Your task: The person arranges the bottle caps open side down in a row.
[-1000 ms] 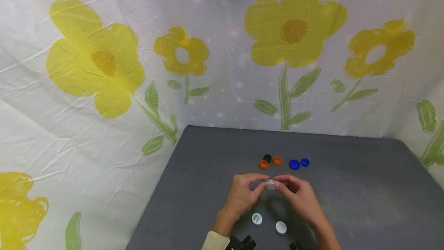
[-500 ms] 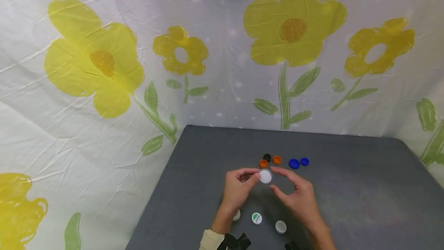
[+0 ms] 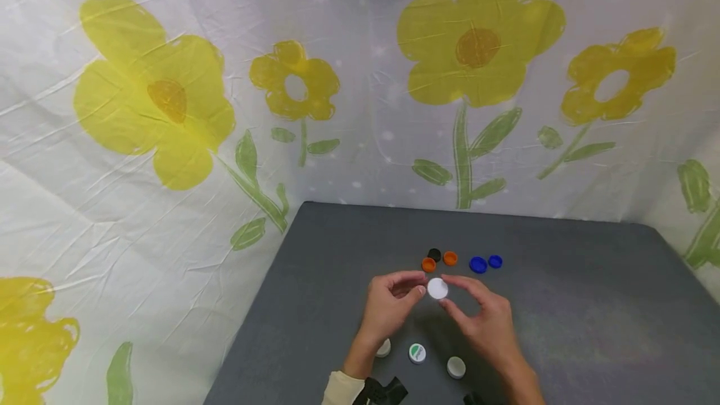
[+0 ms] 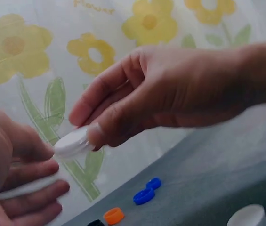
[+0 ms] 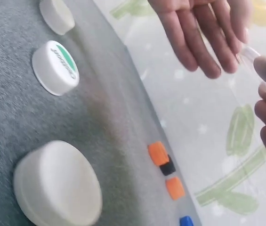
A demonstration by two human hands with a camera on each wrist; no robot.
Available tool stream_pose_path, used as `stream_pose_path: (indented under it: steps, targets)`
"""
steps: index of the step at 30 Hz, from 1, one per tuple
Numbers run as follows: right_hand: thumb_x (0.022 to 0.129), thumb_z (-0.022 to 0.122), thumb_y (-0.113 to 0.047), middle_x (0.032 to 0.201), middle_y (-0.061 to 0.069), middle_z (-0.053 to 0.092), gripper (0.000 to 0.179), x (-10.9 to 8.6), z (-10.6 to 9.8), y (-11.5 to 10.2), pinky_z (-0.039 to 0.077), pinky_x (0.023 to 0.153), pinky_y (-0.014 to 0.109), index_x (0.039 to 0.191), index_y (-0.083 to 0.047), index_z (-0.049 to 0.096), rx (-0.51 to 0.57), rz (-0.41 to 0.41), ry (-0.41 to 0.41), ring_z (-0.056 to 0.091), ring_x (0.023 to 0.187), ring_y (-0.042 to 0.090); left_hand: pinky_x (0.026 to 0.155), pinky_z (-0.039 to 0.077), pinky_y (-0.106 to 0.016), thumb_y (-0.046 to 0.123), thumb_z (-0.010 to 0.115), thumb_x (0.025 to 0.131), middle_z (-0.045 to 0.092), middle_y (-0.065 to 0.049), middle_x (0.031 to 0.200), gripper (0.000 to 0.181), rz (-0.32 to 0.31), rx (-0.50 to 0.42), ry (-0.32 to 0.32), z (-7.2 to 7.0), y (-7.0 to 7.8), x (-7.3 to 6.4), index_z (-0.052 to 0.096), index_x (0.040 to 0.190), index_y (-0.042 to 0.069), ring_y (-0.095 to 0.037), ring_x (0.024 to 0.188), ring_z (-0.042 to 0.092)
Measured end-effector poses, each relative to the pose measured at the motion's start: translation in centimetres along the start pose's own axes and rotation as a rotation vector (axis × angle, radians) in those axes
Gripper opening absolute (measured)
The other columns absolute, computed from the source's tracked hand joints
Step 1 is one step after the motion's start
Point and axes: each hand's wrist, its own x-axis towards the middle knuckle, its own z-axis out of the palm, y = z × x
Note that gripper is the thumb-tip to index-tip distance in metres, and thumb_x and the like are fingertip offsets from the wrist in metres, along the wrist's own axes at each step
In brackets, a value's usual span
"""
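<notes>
Up off the table, my right hand (image 3: 484, 317) pinches a white round cap (image 3: 437, 289) by its edge, thumb against fingertips. Its side looks clear in the left wrist view. My left hand (image 3: 385, 308) is at the cap's other edge, its fingertips touching or almost touching it. The left fingers (image 5: 211, 37) look fairly straight in the right wrist view. Below the hands lie a white cap with a green print (image 3: 417, 353), a plain white cap (image 3: 456, 367) and another pale cap (image 3: 384, 349), partly hidden behind the left wrist.
Farther back on the grey table (image 3: 562, 305) sit two orange caps, one left (image 3: 429, 265) and one right (image 3: 450, 258), a black cap (image 3: 435, 254), a large blue cap (image 3: 478, 264) and a small blue cap (image 3: 495, 261). A flower-printed cloth (image 3: 365, 130) hangs behind.
The cap was first held edge-on between both hands, then tilted to show its white face in the left hand while the right hand spread. Now it sits farther right, between the right thumb and fingers.
</notes>
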Motion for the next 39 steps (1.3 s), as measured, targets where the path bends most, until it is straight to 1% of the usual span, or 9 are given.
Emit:
stream_pose_path:
  steps: [5, 8, 11, 15, 20, 27, 30, 35, 39]
  targets:
    - [0.081, 0.096, -0.002, 0.117, -0.001, 0.084, 0.047, 0.0, -1.3, -0.1, 0.048, 0.100, 0.005, 0.122, -0.020, 0.082, 0.024, 0.103, -0.040, 0.076, 0.113, 0.007, 0.111, 0.058, -0.037, 0.009, 0.083, 0.097, 0.081, -0.007, 0.129, 0.036, 0.141, 0.063, -0.108, 0.3, 0.2, 0.2, 0.078, 0.133, 0.007, -0.022, 0.124, 0.077]
    - [0.086, 0.094, -0.006, 0.118, -0.001, 0.084, 0.041, -0.1, -2.3, -0.1, 0.050, 0.098, 0.007, 0.123, -0.020, 0.082, 0.060, 0.169, -0.102, 0.073, 0.115, 0.001, 0.109, 0.058, -0.032, 0.012, 0.087, 0.095, 0.081, -0.001, 0.128, 0.036, 0.185, 0.138, -0.141, 0.7, 0.4, 0.3, 0.080, 0.131, 0.011, -0.014, 0.122, 0.076]
    - [0.087, 0.094, -0.009, 0.119, -0.004, 0.083, 0.041, -0.4, -3.2, 0.0, 0.051, 0.097, 0.008, 0.124, -0.021, 0.081, 0.042, 0.224, -0.151, 0.072, 0.114, -0.003, 0.102, 0.060, -0.026, 0.013, 0.089, 0.093, 0.082, -0.001, 0.125, 0.034, 0.242, 0.227, -0.161, 1.4, 0.5, 0.3, 0.083, 0.126, 0.011, -0.009, 0.118, 0.076]
    - [0.084, 0.096, -0.010, 0.118, -0.006, 0.083, 0.044, -0.9, -4.6, 0.3, 0.048, 0.095, 0.005, 0.123, -0.021, 0.080, -0.030, 0.230, -0.166, 0.072, 0.111, -0.005, 0.096, 0.060, -0.020, 0.014, 0.090, 0.092, 0.083, -0.002, 0.121, 0.033, 0.342, 0.344, -0.185, 2.5, 0.4, 0.4, 0.084, 0.124, 0.011, -0.006, 0.114, 0.077]
    - [0.081, 0.098, -0.012, 0.113, -0.008, 0.084, 0.044, -2.0, -6.3, 0.7, 0.048, 0.092, 0.006, 0.120, -0.024, 0.081, -0.099, 0.212, -0.179, 0.073, 0.106, -0.004, 0.097, 0.057, -0.015, 0.015, 0.091, 0.092, 0.084, -0.001, 0.118, 0.033, 0.438, 0.451, -0.232, 4.2, 0.2, 0.2, 0.083, 0.123, 0.011, -0.004, 0.114, 0.076]
    - [0.081, 0.099, -0.019, 0.109, -0.014, 0.082, 0.042, -4.2, -8.6, 1.1, 0.064, 0.085, 0.039, 0.118, -0.027, 0.081, -0.217, 0.283, -0.252, 0.078, 0.101, 0.010, 0.093, 0.053, -0.007, 0.019, 0.092, 0.091, 0.085, 0.004, 0.113, 0.030, 0.451, 0.558, -0.320, 6.7, -0.4, -0.8, 0.085, 0.121, 0.014, 0.001, 0.107, 0.077]
    - [0.080, 0.099, -0.018, 0.108, -0.015, 0.082, 0.041, -5.4, -9.0, 1.5, 0.065, 0.082, 0.037, 0.115, -0.027, 0.081, -0.232, 0.307, -0.263, 0.078, 0.099, 0.009, 0.091, 0.052, -0.005, 0.023, 0.091, 0.092, 0.085, 0.007, 0.112, 0.029, 0.467, 0.632, -0.354, 7.5, -0.6, -1.3, 0.085, 0.120, 0.017, 0.003, 0.106, 0.076]
    - [0.073, 0.102, -0.016, 0.104, -0.016, 0.081, 0.044, -7.0, -9.3, 2.1, 0.063, 0.078, 0.029, 0.111, -0.029, 0.081, -0.257, 0.313, -0.271, 0.077, 0.095, 0.006, 0.089, 0.052, -0.006, 0.030, 0.089, 0.094, 0.083, 0.015, 0.111, 0.026, 0.516, 0.830, -0.420, 8.6, -0.8, -1.9, 0.086, 0.119, 0.024, 0.007, 0.103, 0.073]
    - [0.072, 0.103, -0.020, 0.101, -0.017, 0.080, 0.044, -7.7, -9.4, 2.4, 0.062, 0.078, 0.029, 0.108, -0.031, 0.081, -0.293, 0.364, -0.307, 0.076, 0.093, 0.005, 0.087, 0.053, -0.007, 0.032, 0.088, 0.095, 0.082, 0.019, 0.111, 0.026, 0.509, 0.929, -0.470, 9.2, -1.0, -2.3, 0.086, 0.120, 0.028, 0.008, 0.102, 0.072]
